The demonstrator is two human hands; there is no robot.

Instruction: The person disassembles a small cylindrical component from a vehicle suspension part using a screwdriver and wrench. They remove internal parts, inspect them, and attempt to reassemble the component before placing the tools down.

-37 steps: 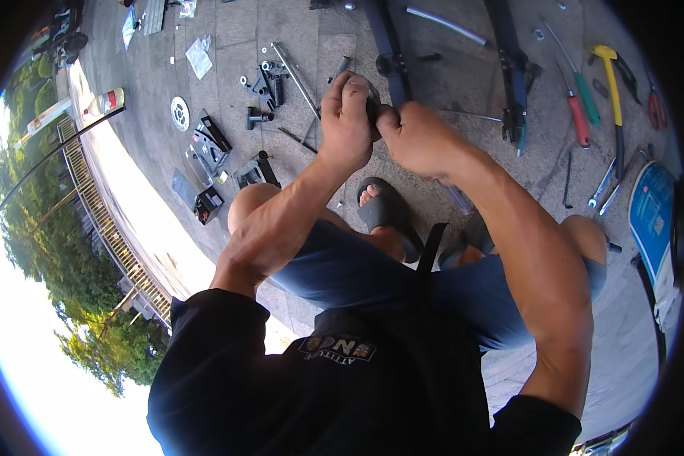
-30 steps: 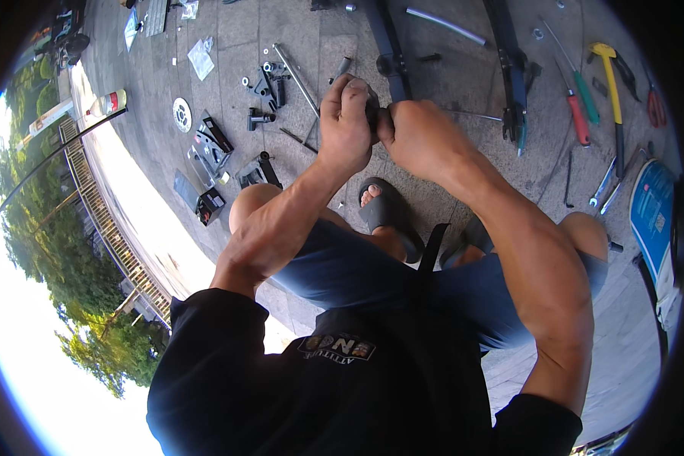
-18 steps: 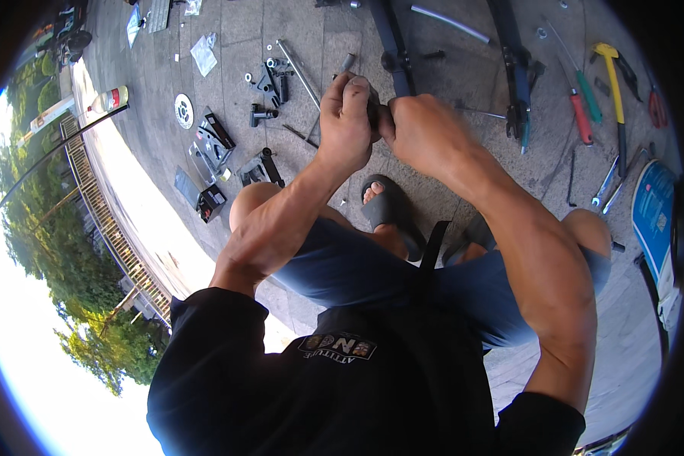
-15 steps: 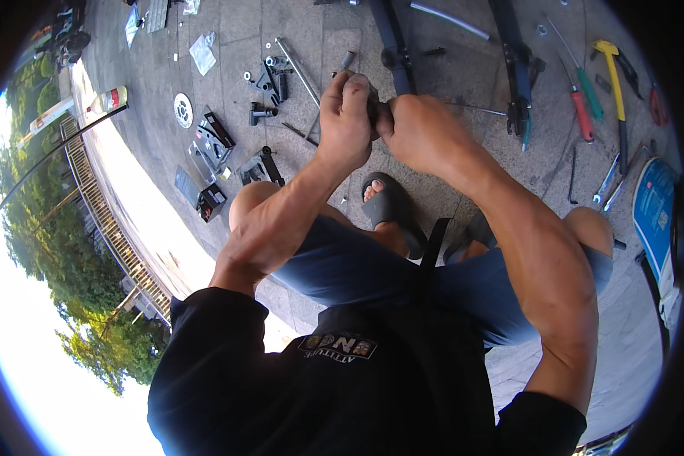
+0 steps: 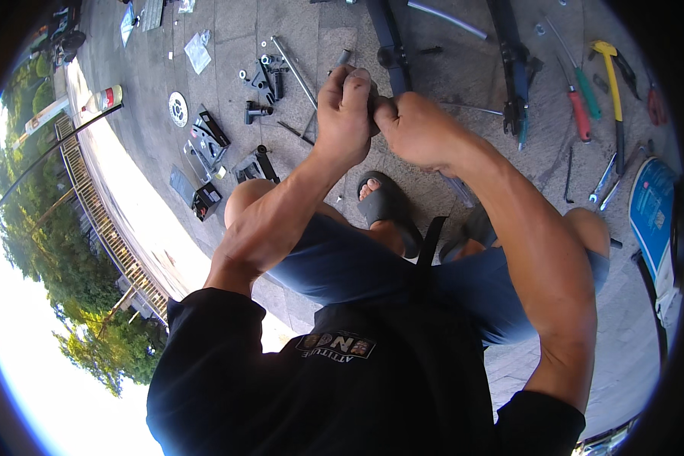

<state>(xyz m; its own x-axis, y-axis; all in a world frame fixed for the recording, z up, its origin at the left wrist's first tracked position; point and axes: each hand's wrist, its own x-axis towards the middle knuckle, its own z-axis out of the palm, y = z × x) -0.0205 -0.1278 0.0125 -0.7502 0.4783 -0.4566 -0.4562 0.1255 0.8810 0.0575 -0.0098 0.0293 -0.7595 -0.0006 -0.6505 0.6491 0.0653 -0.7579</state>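
Note:
My left hand [image 5: 346,114] is closed around a small dark part [image 5: 373,106], which is mostly hidden by the fingers, at the top middle of the view. Against it on the right, my right hand [image 5: 412,125] is closed too, its thumb and curled fingers pressed onto the same part. A clear object [image 5: 457,191] shows just below my right wrist; whether it is held or lying on the paving is unclear to me. Beyond my hands lie a silver rod [image 5: 295,72] and two long dark frame pieces [image 5: 390,57] [image 5: 513,64].
Small black parts [image 5: 262,80], a silver disc [image 5: 178,108] and boxes [image 5: 205,201] lie left. At right are screwdrivers [image 5: 577,114], a yellow hammer [image 5: 615,106], wrenches [image 5: 602,186] and a blue board [image 5: 646,213]. A railing [image 5: 106,213] runs along the far left.
Both hands stay locked on the dark part. My right wrist and forearm have rocked slightly, uncovering the clear object again, and my left hand has shifted marginally up and left.

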